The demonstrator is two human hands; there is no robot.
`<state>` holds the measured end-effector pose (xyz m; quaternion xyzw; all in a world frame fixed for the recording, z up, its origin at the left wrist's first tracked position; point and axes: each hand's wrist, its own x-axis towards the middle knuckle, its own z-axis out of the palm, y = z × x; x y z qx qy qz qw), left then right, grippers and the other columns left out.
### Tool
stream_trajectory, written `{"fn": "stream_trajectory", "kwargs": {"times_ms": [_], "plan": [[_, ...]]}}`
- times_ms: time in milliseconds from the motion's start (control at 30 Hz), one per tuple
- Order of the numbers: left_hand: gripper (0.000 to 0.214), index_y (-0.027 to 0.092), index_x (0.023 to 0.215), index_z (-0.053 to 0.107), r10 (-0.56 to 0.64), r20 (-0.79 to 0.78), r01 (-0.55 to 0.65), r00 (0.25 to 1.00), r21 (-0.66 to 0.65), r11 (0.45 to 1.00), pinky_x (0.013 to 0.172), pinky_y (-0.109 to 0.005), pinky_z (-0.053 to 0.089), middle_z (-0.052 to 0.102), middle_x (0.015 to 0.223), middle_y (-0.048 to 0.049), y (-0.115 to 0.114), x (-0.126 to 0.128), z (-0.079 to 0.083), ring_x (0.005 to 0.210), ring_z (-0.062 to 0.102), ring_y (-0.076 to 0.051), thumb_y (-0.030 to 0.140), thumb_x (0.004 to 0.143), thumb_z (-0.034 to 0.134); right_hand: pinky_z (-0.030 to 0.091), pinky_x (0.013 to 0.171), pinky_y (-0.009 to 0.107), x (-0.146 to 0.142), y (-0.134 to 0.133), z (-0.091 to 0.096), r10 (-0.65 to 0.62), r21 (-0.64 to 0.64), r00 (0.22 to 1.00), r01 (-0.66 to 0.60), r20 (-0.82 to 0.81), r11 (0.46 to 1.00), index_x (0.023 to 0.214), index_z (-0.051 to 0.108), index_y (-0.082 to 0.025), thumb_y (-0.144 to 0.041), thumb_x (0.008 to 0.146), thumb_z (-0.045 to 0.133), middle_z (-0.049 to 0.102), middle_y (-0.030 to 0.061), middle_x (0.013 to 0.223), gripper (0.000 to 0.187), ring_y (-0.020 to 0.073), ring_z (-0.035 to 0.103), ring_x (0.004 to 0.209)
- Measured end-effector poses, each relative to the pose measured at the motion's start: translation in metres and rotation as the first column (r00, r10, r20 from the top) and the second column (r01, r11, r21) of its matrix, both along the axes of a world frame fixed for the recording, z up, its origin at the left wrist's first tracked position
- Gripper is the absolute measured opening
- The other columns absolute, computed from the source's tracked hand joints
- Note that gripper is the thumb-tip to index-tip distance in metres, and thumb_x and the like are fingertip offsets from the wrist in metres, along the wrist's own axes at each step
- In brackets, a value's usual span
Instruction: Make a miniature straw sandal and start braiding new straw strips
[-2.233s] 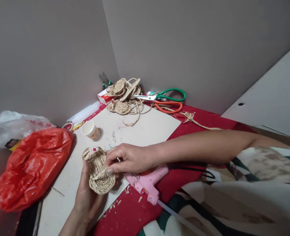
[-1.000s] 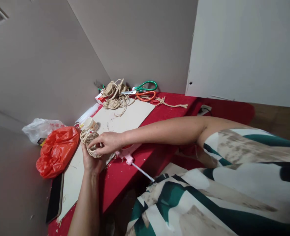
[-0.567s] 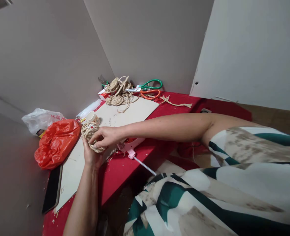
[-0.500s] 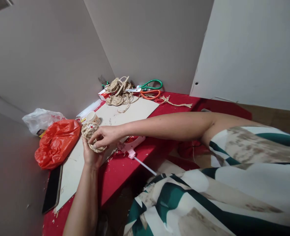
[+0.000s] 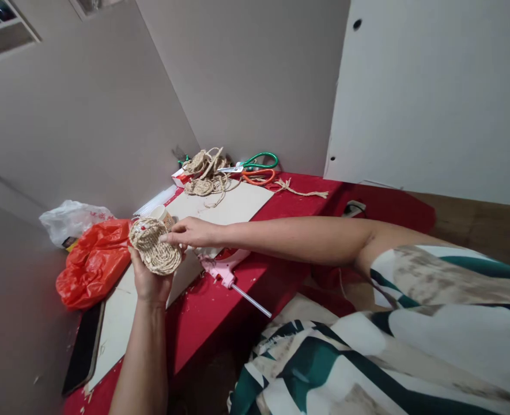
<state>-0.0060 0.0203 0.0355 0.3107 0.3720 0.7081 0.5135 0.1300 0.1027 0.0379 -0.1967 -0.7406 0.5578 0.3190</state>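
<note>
A woven straw-rope piece (image 5: 159, 253) is tilted up over the table, its coiled flat face in view and a small red-and-white detail near its upper left edge. My left hand (image 5: 151, 282) is closed around it from below, the fingers mostly hidden behind it. My right hand (image 5: 192, 232) reaches in from the right, with thumb and fingers together at the piece's upper right edge. Just behind the piece stands a paper cup (image 5: 162, 214), partly covered. A pink glue gun (image 5: 225, 271) with a clear glue stick in it lies below my right hand.
Straw rope coils (image 5: 205, 173) and scissors (image 5: 255, 168) with green and orange handles lie at the back. An orange plastic bag (image 5: 97, 262), a clear plastic bag (image 5: 71, 222) and a phone (image 5: 84, 349) are along the left. A pale board (image 5: 237, 202) rests on the red table (image 5: 207, 323).
The woven piece has turned so its coiled face shows more fully. My right hand has shifted from across its front to its upper right edge. The camera view has moved slightly.
</note>
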Motion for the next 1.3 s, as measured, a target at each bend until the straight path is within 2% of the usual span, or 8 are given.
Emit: {"fn": "stream_trajectory", "kwargs": {"times_ms": [200, 333, 467, 567, 700, 800, 967, 1300], "plan": [[0.056, 0.019, 0.115, 0.067, 0.084, -0.091, -0.084, 0.992, 0.000, 0.996, 0.088, -0.036, 0.052, 0.070, 0.111, -0.0110, 0.006, -0.004, -0.009, 0.104, 0.066, -0.024, 0.060, 0.092, 0.036, 0.037, 0.048, 0.017, -0.005, 0.005, -0.001, -0.025, -0.041, 1.000, 0.026, 0.017, 0.999, 0.068, 0.059, -0.012, -0.024, 0.082, 0.063, 0.055, -0.0044, 0.057, 0.019, 0.0063, 0.049, 0.052], [0.062, 0.016, 0.101, 0.068, 0.056, -0.156, -0.072, 0.986, -0.099, 0.992, 0.074, -0.036, 0.057, 0.072, 0.099, -0.0126, 0.006, -0.015, -0.008, 0.085, 0.070, -0.022, 0.065, 0.090, 0.033, 0.035, 0.042, 0.016, -0.002, 0.011, 0.005, -0.095, -0.155, 0.995, 0.096, 0.011, 0.983, 0.067, 0.058, -0.013, -0.027, 0.082, 0.066, 0.053, -0.0048, 0.054, 0.022, 0.0059, 0.047, 0.047], [0.033, 0.014, 0.085, 0.064, 0.157, -0.250, -0.206, 0.955, -0.183, 0.961, 0.060, -0.029, 0.056, 0.071, 0.083, -0.0096, 0.008, -0.028, -0.012, 0.065, 0.068, -0.016, 0.046, 0.086, 0.056, 0.035, 0.041, 0.016, -0.007, 0.019, 0.010, -0.120, -0.243, 0.992, 0.124, 0.029, 0.962, 0.068, 0.058, -0.013, -0.024, 0.085, 0.062, 0.056, -0.0043, 0.055, 0.020, 0.0060, 0.048, 0.046], [0.018, 0.014, 0.079, 0.061, 0.336, -0.332, -0.383, 0.881, -0.084, 0.920, 0.061, -0.029, 0.055, 0.068, 0.072, -0.0048, 0.008, -0.041, -0.016, 0.061, 0.065, -0.015, 0.028, 0.073, 0.069, 0.036, 0.041, 0.017, -0.014, 0.027, 0.008, -0.105, -0.304, 0.994, 0.111, 0.036, 0.946, 0.070, 0.057, -0.014, -0.024, 0.087, 0.059, 0.057, -0.0039, 0.057, 0.020, 0.0064, 0.048, 0.046], [0.021, 0.017, 0.081, 0.061, 0.547, -0.411, -0.541, 0.729, 0.142, 0.829, 0.067, -0.025, 0.054, 0.063, 0.068, 0.0037, 0.003, -0.049, -0.018, 0.059, 0.059, -0.009, 0.025, 0.067, 0.075, 0.036, 0.040, 0.018, -0.021, 0.039, 0.007, -0.122, -0.382, 0.992, 0.126, 0.034, 0.915, 0.069, 0.055, -0.014, -0.024, 0.086, 0.058, 0.055, -0.0041, 0.054, 0.020, 0.0069, 0.048, 0.044], [0.026, 0.017, 0.091, 0.067, 0.565, -0.578, -0.468, 0.588, 0.327, 0.821, 0.065, -0.024, 0.052, 0.063, 0.076, 0.0016, 0.000, -0.042, -0.018, 0.063, 0.059, -0.009, 0.029, 0.070, 0.076, 0.035, 0.039, 0.018, -0.024, 0.044, 0.008, -0.119, -0.432, 0.992, 0.123, 0.036, 0.894, 0.069, 0.054, -0.014, -0.022, 0.085, 0.058, 0.053, -0.0043, 0.052, 0.018, 0.0064, 0.045, 0.041], [0.034, 0.020, 0.104, 0.069, 0.410, -0.763, -0.270, 0.500, 0.313, 0.911, 0.065, -0.019, 0.048, 0.060, 0.079, 0.0019, 0.001, -0.030, -0.022, 0.069, 0.057, -0.008, 0.029, 0.072, 0.077, 0.034, 0.038, 0.018, -0.025, 0.044, 0.004, -0.072, -0.417, 0.997, 0.073, 0.019, 0.906, 0.071, 0.057, -0.013, -0.024, 0.085, 0.057, 0.056, -0.0030, 0.056, 0.017, 0.0068, 0.047, 0.042], [0.024, 0.019, 0.091, 0.072, 0.411, -0.748, -0.322, 0.521, 0.274, 0.906, 0.077, -0.027, 0.052, 0.069, 0.086, -0.0020, 0.005, -0.028, -0.030, 0.078, 0.063, -0.013, 0.033, 0.072, 0.076, 0.040, 0.039, 0.017, -0.010, 0.037, 0.001, -0.062, -0.371, 0.998, 0.045, -0.034, 0.928, 0.070, 0.054, -0.014, -0.024, 0.088, 0.056, 0.057, -0.0034, 0.057, 0.020, 0.0068, 0.051, 0.044]]}}
